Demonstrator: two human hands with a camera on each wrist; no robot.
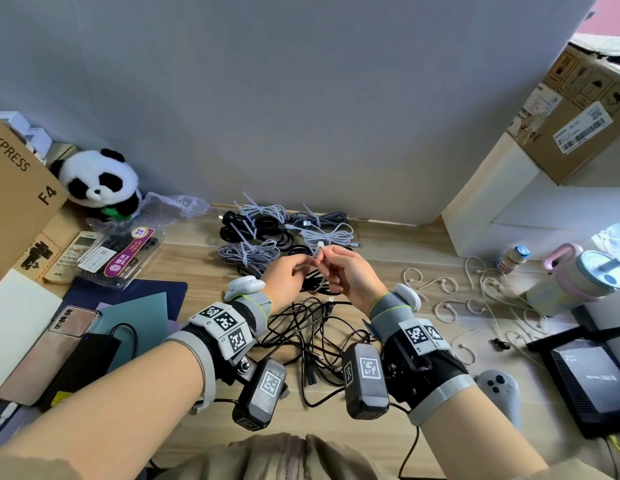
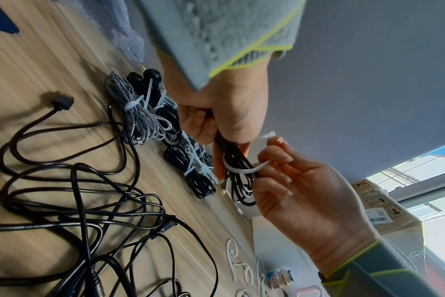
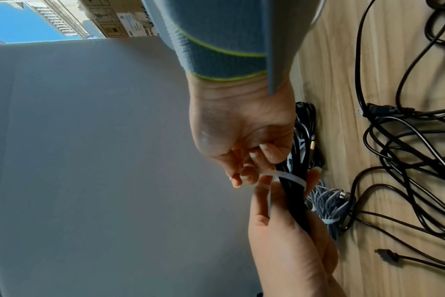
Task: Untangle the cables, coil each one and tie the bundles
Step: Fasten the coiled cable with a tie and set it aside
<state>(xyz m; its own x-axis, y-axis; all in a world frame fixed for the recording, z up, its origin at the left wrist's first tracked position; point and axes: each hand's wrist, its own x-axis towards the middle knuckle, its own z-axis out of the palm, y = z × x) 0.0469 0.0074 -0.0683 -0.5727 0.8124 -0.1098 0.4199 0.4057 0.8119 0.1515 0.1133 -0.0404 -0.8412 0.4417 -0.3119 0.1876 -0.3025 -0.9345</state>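
My left hand point(image 1: 294, 277) grips a coiled black cable bundle point(image 2: 238, 180) above the wooden desk point(image 1: 405, 386). A white zip tie point(image 2: 241, 171) is looped around that bundle. My right hand point(image 1: 339, 268) pinches the tie's ends point(image 3: 267, 176) close to my left hand's fingers point(image 3: 292, 231). Under both hands lies a tangle of loose black cables point(image 1: 308, 341). Behind it, against the wall, sit several tied bundles point(image 1: 267, 233) in grey braid, white and black.
Several loose white zip ties point(image 1: 475, 289) lie scattered at the right, by a small bottle point(image 1: 511, 258), a pink-lidded cup point(image 1: 585, 275) and a black router point(image 1: 589, 375). At the left are a panda toy point(image 1: 100, 181), cardboard box point(image 1: 14, 188), phone point(image 1: 49, 351) and charger.
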